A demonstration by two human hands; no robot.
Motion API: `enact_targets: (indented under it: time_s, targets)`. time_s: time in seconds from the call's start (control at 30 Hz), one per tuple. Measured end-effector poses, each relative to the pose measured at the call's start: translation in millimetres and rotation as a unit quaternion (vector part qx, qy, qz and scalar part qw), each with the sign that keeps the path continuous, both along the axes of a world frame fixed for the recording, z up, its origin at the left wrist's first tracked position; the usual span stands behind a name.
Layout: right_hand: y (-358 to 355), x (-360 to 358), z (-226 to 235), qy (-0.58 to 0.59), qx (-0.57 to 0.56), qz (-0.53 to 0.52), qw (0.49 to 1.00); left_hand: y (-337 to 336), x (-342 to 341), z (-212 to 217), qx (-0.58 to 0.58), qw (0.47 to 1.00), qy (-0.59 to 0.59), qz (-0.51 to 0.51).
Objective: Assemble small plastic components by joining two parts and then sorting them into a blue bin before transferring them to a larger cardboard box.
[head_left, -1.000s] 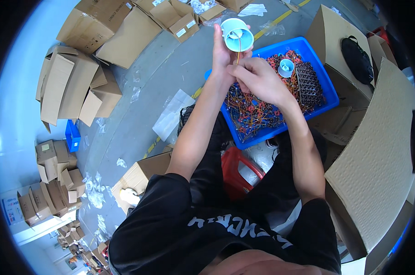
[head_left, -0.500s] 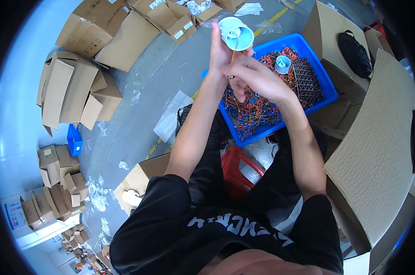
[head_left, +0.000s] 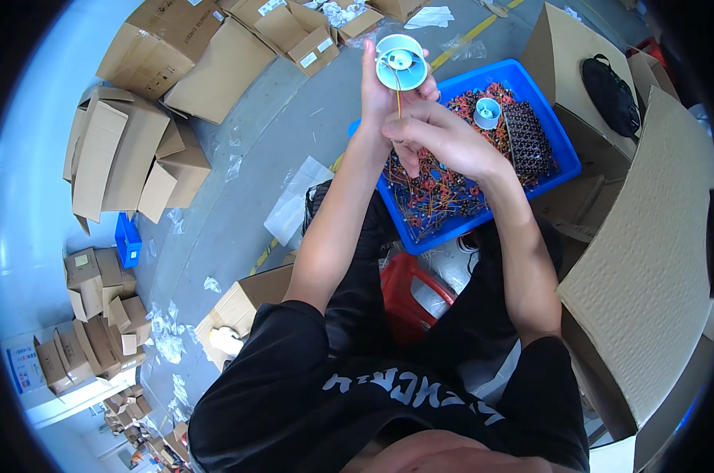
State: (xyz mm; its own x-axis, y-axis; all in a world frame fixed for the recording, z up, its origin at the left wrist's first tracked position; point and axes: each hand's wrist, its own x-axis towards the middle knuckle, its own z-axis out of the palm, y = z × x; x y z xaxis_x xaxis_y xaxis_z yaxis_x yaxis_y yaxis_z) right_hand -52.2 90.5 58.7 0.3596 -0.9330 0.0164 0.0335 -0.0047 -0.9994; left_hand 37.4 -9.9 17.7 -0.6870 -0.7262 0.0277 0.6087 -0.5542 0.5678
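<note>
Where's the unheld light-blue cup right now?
In the head view, right of centre, the light-blue cup sits in the blue tub, left of the dark gridded block.

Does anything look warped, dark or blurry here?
Head view: the cardboard flap at right bows, the corners are black; the wall at left looks bright, bluish; the cup in the left hand is fairly clear; distant boxes at lower left are too small to make out.

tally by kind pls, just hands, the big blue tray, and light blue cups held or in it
hands: 2 (left hand, right hand)
light blue cups: 2 (held cup, cup in the tray)
big blue tray: 1
total: 5
</note>
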Motion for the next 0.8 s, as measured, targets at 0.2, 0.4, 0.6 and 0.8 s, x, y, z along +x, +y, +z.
enact_targets:
  time_s: [0.2, 0.4, 0.6, 0.8]
  targets:
    - [-2.0, -1.9, -2.4, 0.014, 0.021, -0.017, 1.0, -6.6, 0.0, -11.3, 0.007, 1.0, -0.018, 0.009]
    - [-5.6, -3.3, -7.0, 0.026, 0.025, -0.032, 0.999, -9.6, 0.7, -16.8, -0.003, 1.0, -0.028, 0.011]
    - [-7.1, -0.8, -9.3, 0.044, 0.045, -0.048, 0.997, -9.3, 1.2, -16.4, -0.001, 0.999, -0.028, 0.016]
    - [-7.3, 0.0, -8.2, 0.036, 0.06, -0.064, 0.996, -10.1, 3.2, -16.3, -0.001, 0.999, -0.044, 0.018]
